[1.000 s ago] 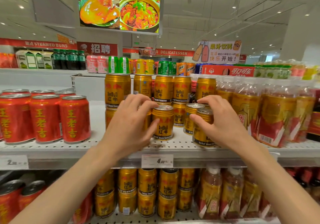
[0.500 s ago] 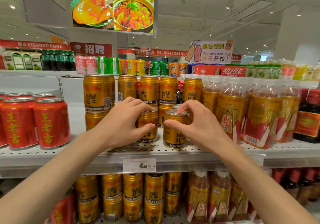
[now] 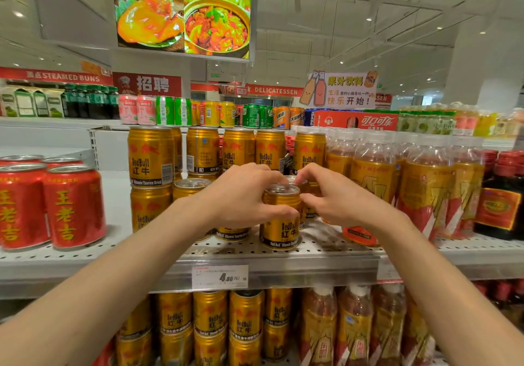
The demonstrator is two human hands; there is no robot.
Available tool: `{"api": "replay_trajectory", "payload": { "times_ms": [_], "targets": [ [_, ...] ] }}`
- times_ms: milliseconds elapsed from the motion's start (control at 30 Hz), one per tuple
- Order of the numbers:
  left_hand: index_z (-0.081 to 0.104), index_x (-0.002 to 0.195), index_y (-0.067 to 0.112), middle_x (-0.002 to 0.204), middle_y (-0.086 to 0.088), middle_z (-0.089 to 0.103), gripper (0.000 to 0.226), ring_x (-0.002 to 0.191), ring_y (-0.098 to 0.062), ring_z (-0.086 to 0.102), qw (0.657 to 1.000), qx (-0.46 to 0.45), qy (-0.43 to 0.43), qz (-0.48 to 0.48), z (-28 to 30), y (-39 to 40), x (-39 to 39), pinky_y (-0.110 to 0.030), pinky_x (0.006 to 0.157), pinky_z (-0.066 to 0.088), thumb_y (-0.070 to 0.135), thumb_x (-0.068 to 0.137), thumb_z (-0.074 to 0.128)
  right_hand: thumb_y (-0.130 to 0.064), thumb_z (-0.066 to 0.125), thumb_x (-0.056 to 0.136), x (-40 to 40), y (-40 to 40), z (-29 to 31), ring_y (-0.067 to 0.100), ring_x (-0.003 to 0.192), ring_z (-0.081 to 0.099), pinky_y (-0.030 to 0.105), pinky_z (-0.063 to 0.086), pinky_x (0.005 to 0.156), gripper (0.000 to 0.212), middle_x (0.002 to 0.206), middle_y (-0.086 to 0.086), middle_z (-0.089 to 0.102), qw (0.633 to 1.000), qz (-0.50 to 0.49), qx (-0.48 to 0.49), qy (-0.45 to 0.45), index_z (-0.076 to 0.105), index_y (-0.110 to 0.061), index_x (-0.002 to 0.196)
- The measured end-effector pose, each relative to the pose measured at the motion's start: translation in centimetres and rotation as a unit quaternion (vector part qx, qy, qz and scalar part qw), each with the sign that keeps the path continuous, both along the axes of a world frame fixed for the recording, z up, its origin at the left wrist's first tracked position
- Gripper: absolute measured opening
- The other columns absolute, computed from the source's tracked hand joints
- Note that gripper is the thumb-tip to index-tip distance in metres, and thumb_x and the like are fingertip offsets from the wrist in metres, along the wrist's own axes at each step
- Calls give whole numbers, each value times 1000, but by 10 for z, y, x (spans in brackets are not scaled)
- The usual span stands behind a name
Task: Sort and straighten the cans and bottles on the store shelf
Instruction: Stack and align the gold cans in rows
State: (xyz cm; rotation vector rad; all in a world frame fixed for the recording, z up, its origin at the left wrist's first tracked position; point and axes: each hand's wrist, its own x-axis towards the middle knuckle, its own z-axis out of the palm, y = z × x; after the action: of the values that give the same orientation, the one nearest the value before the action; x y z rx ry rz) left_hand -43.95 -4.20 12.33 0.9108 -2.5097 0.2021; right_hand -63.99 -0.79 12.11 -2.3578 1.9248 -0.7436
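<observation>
At frame centre, the left hand (image 3: 241, 195) curls around a gold can (image 3: 280, 218) standing upright on the perforated shelf (image 3: 326, 249), thumb across its front. The right hand (image 3: 337, 198) pinches the can's upper right side, both forearms reaching up from the lower corners.

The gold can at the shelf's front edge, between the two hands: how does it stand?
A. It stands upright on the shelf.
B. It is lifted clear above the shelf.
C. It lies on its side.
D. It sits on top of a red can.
A. The gold can stands upright, its base on the perforated shelf, with the left hand wrapped around it.
</observation>
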Motion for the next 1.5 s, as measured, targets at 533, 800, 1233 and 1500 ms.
{"api": "replay_trajectory", "payload": {
  "times_ms": [533,800,1233,1500],
  "targets": [
    [61,132,30,131,10,58,55,119,-6,51,999,26,34,-17,-3,-15,8,-25,96,45,60,86,63,-39,58,99,-20,18,-10,-1,74,48,20,36,66,12,86,-19,51,998,6,-35,-56,52,-30,105],
    [60,132,31,134,10,58,58,123,-9,51,1000,-9,30,0,-9,-23,3,-36,100,49,64,85,61,-48,65,92,-13,18,-17,0,80,47,32,48,81,26,108,-15,54,996,-26,-80,-37,47,-32,104],
    [61,130,27,136,10,54,50,129,-5,45,986,-70,152,-21,-23,-11,33,-31,108,41,56,89,60,-55,54,96,4,16,-22,6,119,49,29,45,102,47,131,-11,55,993,0,-119,1,51,-27,134],
    [67,108,14,109,3,59,29,103,-12,59,947,-116,299,21,-50,7,100,-25,89,52,31,86,74,-74,36,93,45,-2,-14,13,128,51,41,44,109,72,141,-6,56,982,14,-139,128,45,-26,146]
  ]
}}
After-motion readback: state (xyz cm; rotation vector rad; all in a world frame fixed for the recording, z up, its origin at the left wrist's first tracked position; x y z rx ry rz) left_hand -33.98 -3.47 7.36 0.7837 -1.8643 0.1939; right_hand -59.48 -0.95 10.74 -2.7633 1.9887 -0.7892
